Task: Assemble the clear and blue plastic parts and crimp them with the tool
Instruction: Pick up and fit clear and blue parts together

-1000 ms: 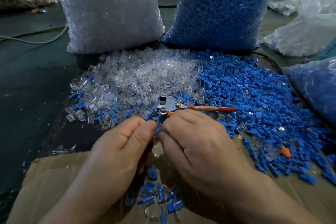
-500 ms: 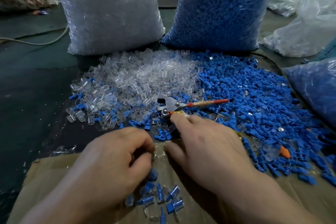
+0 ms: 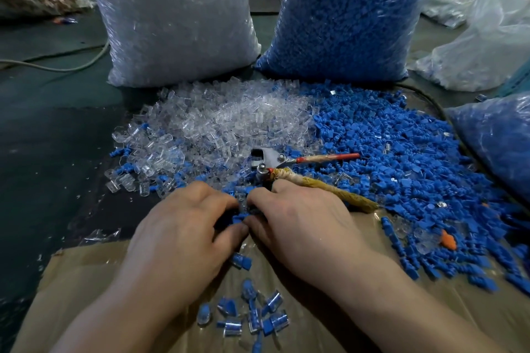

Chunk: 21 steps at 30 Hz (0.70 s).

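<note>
My left hand [image 3: 183,226] and my right hand [image 3: 298,221] meet fingertip to fingertip over the near edge of the piles. Between them I see a clear plastic part [image 3: 241,200] and a blue plastic part [image 3: 237,219], pinched by the curled fingers of both hands. The crimp tool [image 3: 275,162] lies on the parts just beyond my right hand, jaws to the left, one red handle [image 3: 329,157] and one cloth-wrapped handle [image 3: 329,190] pointing right. A heap of clear parts [image 3: 218,129] lies ahead on the left, a heap of blue parts [image 3: 401,152] on the right.
Several assembled clear-and-blue pieces [image 3: 252,315] lie on the brown cardboard [image 3: 86,272] under my wrists. A big bag of clear parts [image 3: 172,17] and a big bag of blue parts [image 3: 350,8] stand behind the heaps. Another blue bag [image 3: 499,140] sits at right.
Both hands have moved forward off the cardboard and come together again at the pile edge. The tool now lies free, its wrapped handle uncovered.
</note>
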Each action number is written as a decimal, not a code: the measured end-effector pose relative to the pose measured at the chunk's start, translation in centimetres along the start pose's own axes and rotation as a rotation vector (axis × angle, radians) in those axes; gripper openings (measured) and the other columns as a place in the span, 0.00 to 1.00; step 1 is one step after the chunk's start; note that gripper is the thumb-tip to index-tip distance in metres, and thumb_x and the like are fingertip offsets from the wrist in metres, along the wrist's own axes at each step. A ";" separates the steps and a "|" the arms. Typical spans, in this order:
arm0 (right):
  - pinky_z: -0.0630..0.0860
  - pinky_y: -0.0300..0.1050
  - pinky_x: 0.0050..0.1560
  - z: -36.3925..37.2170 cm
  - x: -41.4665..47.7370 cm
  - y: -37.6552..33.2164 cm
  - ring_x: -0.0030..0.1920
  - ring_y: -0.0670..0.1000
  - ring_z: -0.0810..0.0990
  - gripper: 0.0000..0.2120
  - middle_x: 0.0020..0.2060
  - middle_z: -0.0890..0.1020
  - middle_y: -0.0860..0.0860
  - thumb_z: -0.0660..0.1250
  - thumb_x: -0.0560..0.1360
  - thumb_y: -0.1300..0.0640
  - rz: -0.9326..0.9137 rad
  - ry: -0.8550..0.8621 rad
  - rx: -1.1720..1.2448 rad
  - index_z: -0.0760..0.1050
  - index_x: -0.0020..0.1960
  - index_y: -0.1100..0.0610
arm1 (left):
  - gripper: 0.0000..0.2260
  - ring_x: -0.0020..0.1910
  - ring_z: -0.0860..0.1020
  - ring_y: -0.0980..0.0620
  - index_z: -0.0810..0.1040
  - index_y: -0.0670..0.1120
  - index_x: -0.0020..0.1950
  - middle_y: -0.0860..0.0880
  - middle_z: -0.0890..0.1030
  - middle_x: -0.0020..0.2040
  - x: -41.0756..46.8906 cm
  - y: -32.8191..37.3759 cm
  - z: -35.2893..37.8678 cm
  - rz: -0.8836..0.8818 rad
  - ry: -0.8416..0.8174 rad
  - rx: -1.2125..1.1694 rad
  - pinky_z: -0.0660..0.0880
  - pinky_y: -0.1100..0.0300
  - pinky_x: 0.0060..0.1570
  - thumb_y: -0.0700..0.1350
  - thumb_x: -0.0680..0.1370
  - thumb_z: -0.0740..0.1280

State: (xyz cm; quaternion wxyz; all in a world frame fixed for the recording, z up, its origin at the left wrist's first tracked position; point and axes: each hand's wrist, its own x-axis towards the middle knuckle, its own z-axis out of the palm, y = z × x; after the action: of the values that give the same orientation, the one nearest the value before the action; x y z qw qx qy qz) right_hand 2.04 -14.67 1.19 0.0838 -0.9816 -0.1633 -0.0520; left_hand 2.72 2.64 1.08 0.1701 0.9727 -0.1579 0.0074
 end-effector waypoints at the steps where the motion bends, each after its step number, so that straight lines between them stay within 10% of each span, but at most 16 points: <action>1: 0.58 0.47 0.28 -0.1 0.0 -0.1 0.34 0.53 0.69 0.11 0.38 0.66 0.46 0.56 0.80 0.42 -0.013 -0.008 0.008 0.69 0.52 0.48 | 0.21 0.50 0.73 0.59 0.79 0.60 0.59 0.62 0.75 0.49 0.0 0.2 -0.1 0.002 -0.004 -0.001 0.71 0.60 0.47 0.65 0.72 0.58; 10: 0.70 0.50 0.35 0.0 -0.2 0.5 0.40 0.53 0.75 0.06 0.42 0.75 0.46 0.57 0.81 0.47 -0.018 0.036 0.153 0.67 0.49 0.49 | 0.05 0.46 0.76 0.57 0.83 0.56 0.52 0.60 0.79 0.45 0.0 0.3 0.3 -0.005 0.092 -0.107 0.74 0.59 0.47 0.50 0.77 0.70; 21: 0.66 0.41 0.41 -0.3 0.0 1.5 0.41 0.43 0.72 0.08 0.40 0.76 0.42 0.67 0.77 0.45 0.126 0.125 0.437 0.74 0.54 0.46 | 0.09 0.51 0.76 0.65 0.83 0.56 0.53 0.64 0.78 0.47 0.0 0.2 0.8 -0.005 0.185 -0.320 0.71 0.73 0.46 0.43 0.76 0.71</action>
State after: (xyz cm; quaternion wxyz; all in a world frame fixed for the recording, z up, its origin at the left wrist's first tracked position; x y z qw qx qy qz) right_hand 2.47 -16.11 1.27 0.3074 -0.9433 -0.1035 -0.0707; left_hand 2.67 2.18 0.44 0.3366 0.9287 -0.1383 0.0713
